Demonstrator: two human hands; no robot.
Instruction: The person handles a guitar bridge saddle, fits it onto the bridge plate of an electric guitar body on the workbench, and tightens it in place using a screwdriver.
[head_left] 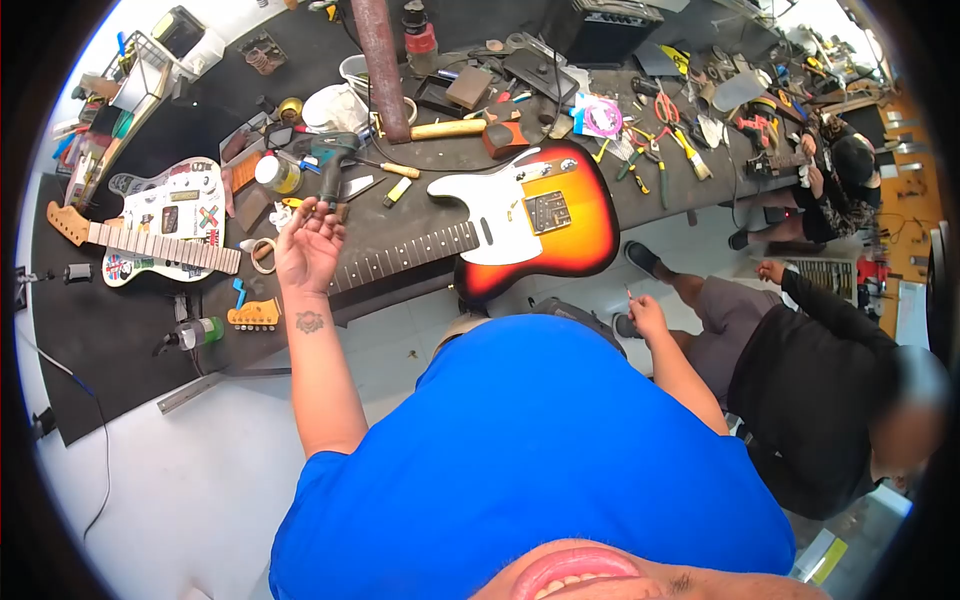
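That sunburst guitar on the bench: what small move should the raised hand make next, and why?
Probably lower the left hand onto the neck of the sunburst guitar. It hovers palm up, fingers open and apparently empty, just over the fretboard, while the right hand pinches something small off to the side.

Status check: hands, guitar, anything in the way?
Left hand open, palm up, over sunburst guitar neck. Right hand pinching something small, off bench. Hand tools beside body.

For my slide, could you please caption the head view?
Left hand open above a sunburst electric guitar; right hand pinches something small.
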